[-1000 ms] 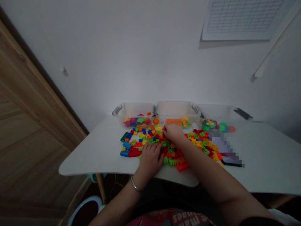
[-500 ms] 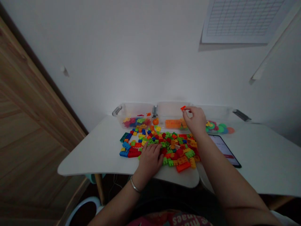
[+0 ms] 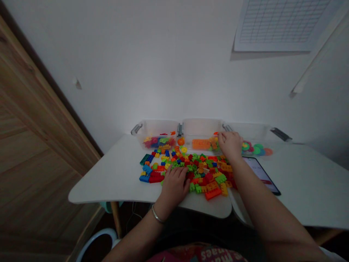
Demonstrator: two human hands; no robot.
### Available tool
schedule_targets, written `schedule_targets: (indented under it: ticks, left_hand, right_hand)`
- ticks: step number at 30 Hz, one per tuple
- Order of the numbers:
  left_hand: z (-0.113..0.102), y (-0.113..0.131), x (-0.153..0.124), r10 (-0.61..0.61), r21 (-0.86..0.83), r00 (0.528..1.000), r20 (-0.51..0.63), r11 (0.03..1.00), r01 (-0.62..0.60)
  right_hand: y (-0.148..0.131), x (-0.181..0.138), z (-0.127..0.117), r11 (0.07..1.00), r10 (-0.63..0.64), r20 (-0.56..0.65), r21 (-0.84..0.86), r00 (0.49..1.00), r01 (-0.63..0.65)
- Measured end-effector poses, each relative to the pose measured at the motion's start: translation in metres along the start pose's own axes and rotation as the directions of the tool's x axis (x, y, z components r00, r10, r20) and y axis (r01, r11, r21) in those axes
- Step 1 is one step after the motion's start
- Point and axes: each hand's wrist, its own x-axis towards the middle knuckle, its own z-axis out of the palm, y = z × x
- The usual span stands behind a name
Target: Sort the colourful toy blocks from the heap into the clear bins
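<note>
A heap of colourful toy building bricks spreads over the table. My left hand lies palm down on the near side of this heap, its fingers stretched out and touching the bricks. Above the right end of the middle clear bin, my right hand pinches a small orange plastic piece. Most of that piece is hidden by the fingers. Inside the middle bin lie orange bricks.
The left clear bin holds mixed coloured pieces; the right one holds round ones. A phone lies right of the heap, beneath my right forearm's level. Behind the white table stands a wall.
My right hand has come down and slightly right, toward the bins, with the orange piece still in its fingers. My left hand stays on the bricks.
</note>
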Motion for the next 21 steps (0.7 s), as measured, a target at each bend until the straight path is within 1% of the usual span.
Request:
schedule_targets:
  ticks: [2,6,9,12,15,18,21]
  left_hand:
    - [0.0,0.0,0.0,0.003,0.002,1.0,-0.006,1.0,-0.003]
    - [0.0,0.001,0.0,0.007,0.002,1.0,-0.014,1.0,-0.007]
    - [-0.001,0.001,0.0,0.007,-0.005,1.0,-0.01,1.0,-0.007]
    - [-0.002,0.001,0.0,0.003,-0.003,1.0,0.0,1.0,-0.003]
    - [-0.002,0.001,0.0,0.002,0.001,1.0,0.003,1.0,-0.002]
    - [-0.001,0.001,0.001,0.004,-0.001,1.0,-0.001,1.0,-0.004]
    - [0.0,0.002,0.0,0.001,0.001,1.0,-0.001,1.0,-0.001]
  right_hand:
    - [0.001,-0.003,0.003,1.0,-0.021,-0.017,0.005,1.0,0.021]
    - [0.006,-0.007,0.01,0.992,-0.094,-0.064,0.077,0.994,0.099]
    - [0.008,-0.006,0.01,0.986,-0.114,-0.056,0.118,0.992,0.12]
    - [0.007,-0.005,0.002,0.971,-0.148,-0.044,0.183,0.988,0.154]
    - [0.003,-0.011,-0.01,0.953,-0.169,-0.088,0.239,0.982,0.186]
    - [0.0,-0.029,-0.023,0.939,-0.168,-0.134,0.281,0.977,0.2]
    - [0.002,-0.053,-0.029,0.916,-0.192,-0.106,0.337,0.976,0.217]
